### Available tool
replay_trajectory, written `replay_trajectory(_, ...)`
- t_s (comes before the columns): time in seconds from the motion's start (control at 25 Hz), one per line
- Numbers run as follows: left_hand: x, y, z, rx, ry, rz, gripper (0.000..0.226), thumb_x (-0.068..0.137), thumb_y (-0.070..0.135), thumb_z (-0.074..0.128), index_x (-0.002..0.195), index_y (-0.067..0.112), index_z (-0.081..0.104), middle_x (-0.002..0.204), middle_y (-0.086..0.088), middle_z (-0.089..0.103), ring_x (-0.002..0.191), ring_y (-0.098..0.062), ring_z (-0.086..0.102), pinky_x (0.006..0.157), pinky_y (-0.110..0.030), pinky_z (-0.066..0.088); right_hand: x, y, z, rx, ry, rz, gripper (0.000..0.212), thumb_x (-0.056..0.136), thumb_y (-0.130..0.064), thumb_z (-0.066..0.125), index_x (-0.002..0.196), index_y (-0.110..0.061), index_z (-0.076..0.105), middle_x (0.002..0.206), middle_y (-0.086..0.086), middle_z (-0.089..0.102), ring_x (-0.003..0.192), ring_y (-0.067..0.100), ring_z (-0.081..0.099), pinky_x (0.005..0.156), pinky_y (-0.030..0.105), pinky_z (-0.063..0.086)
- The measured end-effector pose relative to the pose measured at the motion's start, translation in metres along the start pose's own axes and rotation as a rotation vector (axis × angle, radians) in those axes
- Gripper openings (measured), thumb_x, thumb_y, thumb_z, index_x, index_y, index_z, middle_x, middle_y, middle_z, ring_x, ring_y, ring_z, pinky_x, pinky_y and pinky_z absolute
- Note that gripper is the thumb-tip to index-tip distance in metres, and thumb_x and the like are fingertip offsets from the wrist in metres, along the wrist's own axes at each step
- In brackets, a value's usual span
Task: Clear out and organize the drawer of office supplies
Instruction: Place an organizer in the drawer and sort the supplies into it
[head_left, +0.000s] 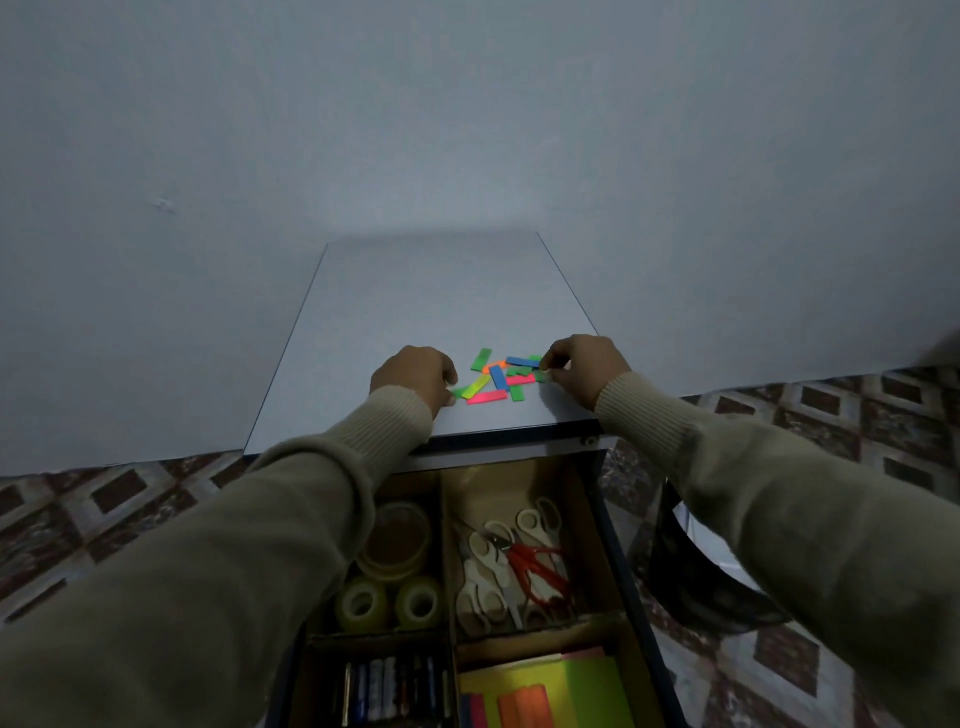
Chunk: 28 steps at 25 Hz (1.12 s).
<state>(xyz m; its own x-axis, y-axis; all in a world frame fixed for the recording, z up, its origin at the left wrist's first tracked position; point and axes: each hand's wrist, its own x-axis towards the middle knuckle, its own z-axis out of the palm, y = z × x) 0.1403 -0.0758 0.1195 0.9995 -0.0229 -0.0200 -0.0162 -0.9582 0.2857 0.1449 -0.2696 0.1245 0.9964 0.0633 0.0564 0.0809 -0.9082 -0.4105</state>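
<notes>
Both your hands rest on the white cabinet top (415, 291) beside scattered colored sticky flags (496, 376): left hand (413, 376) curled, right hand (584, 366) pinching a green flag (543, 375), above the open drawer (608, 545).

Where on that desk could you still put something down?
The far half of the desk top, between the wall and the coloured strips, is bare. The near edge is crowded: both hands flank the strips.
</notes>
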Motion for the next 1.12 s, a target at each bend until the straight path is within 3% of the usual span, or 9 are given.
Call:
replay_trajectory(0.24, 0.024, 0.001, -0.003, 0.076, -0.124, -0.013, 0.029, 0.077, 0.018, 0.073, 0.105, 0.01, 0.067, 0.111, -0.006, 0.064, 0.102, -0.023, 0.06, 0.091, -0.036, 0.051, 0.037, -0.007, 0.017, -0.174, -0.059, -0.078, 0.035, 0.096, -0.016, 0.045, 0.131, -0.015, 0.053, 0.133, 0.008, 0.045, 0.124, 0.026, 0.042, 0.104, 0.037, 0.037)
replay_trajectory(0.4, 0.027, -0.001, -0.006, 0.158, -0.058, 0.016, 0.02, 0.082, 0.009, 0.059, 0.101, 0.008, 0.067, 0.106, -0.007, 0.064, 0.095, -0.023, 0.062, 0.079, -0.03, 0.052, 0.042, -0.011, 0.022, -0.191, -0.069, -0.052, 0.028, 0.094, -0.017, 0.049, 0.119, -0.016, 0.062, 0.124, 0.009, 0.052, 0.116, 0.026, 0.049, 0.097, 0.036, 0.043)
replay_trajectory(0.6, 0.02, -0.016, -0.012, 0.15, 0.057, -0.007, 0.021, 0.086, 0.015, 0.05, 0.095, 0.013, 0.069, 0.099, -0.006, 0.064, 0.087, -0.025, 0.06, 0.071, -0.029, 0.048, 0.044, -0.015, 0.02, -0.032, -0.022, 0.031, 0.017, 0.088, -0.011, 0.059, 0.104, -0.009, 0.065, 0.113, 0.011, 0.062, 0.108, 0.024, 0.056, 0.095, 0.032, 0.047)
replay_trajectory(0.76, 0.019, -0.028, -0.017, -0.042, 0.099, -0.071, 0.017, 0.086, 0.013, 0.054, 0.092, 0.01, 0.069, 0.093, -0.01, 0.067, 0.083, -0.027, 0.062, 0.074, -0.03, 0.05, 0.046, -0.014, 0.017, 0.092, 0.021, 0.093, 0.01, 0.081, -0.005, 0.067, 0.089, -0.01, 0.066, 0.104, 0.008, 0.065, 0.096, 0.022, 0.06, 0.087, 0.032, 0.051)
replay_trajectory(0.88, 0.023, -0.036, -0.019, -0.342, 0.018, -0.154, 0.014, 0.078, -0.001, 0.061, 0.07, 0.009, 0.066, 0.072, -0.014, 0.065, 0.062, -0.027, 0.061, 0.072, -0.035, 0.056, 0.046, -0.011, 0.007, 0.173, 0.056, 0.127, 0.011, 0.079, -0.003, 0.068, 0.083, -0.013, 0.067, 0.1, 0.007, 0.068, 0.088, 0.018, 0.06, 0.083, 0.029, 0.051)
replay_trajectory(1.04, 0.023, -0.032, -0.022, -0.666, -0.047, -0.227, 0.016, 0.078, -0.001, 0.07, 0.068, 0.007, 0.061, 0.068, -0.016, 0.061, 0.05, -0.022, 0.057, 0.055, -0.028, 0.056, 0.04, -0.013, -0.003, 0.355, -0.046, 0.229, 0.015, 0.081, -0.007, 0.068, 0.096, -0.004, 0.068, 0.096, 0.009, 0.066, 0.087, 0.016, 0.057, 0.088, 0.028, 0.051)
replay_trajectory(1.12, 0.021, -0.029, -0.024, -0.688, -0.048, -0.231, 0.012, 0.079, 0.005, 0.071, 0.072, 0.008, 0.062, 0.069, -0.014, 0.061, 0.055, -0.022, 0.058, 0.054, -0.026, 0.055, 0.036, -0.023, -0.002, 0.473, -0.148, 0.29, 0.006, 0.08, -0.008, 0.069, 0.084, -0.007, 0.067, 0.083, 0.007, 0.063, 0.086, 0.018, 0.057, 0.087, 0.03, 0.053)
